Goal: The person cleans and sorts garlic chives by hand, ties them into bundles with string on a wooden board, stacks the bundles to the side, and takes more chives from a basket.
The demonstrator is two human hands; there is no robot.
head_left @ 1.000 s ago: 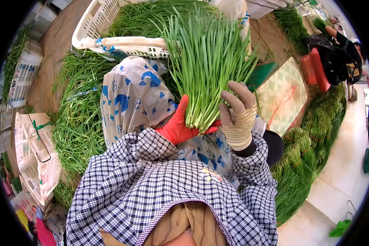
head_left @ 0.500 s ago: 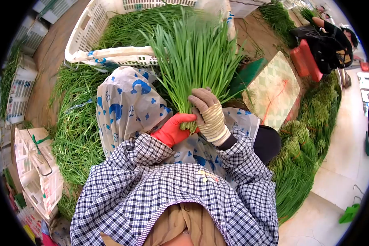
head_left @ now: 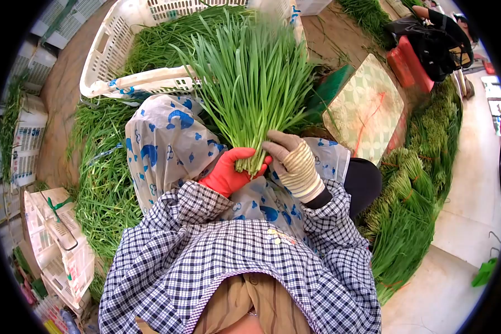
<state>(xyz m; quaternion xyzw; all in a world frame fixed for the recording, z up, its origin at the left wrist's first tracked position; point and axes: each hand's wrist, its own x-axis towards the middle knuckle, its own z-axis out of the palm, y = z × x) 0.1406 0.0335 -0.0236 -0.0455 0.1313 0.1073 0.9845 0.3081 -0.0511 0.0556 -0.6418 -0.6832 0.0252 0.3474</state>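
A fanned bunch of garlic chives (head_left: 256, 83) stands over my lap, leaves up and away, pale stem ends toward me. My left hand (head_left: 229, 171), in a red glove, is closed around the stem ends from the left and below. At the bunch's right edge is my right hand (head_left: 296, 166), in a striped glove with grey-brown fingers. Its fingers are bent, with the tips against the stems; what lies between them is partly hidden. A plastic apron (head_left: 164, 136) with blue prints covers my knees beneath both hands.
Ahead is a white crate (head_left: 103, 72) with loose chives. More loose chives (head_left: 106, 178) are heaped at my left. Tied bundles (head_left: 409, 222) lie along my right, beside a patterned board (head_left: 364, 108) and a red container (head_left: 409, 64). A person in dark clothing (head_left: 437, 50) is at upper right.
My right hand has slid down and right, from across the stems to their right edge. My left hand still grips the stem ends. The view has shifted slightly.
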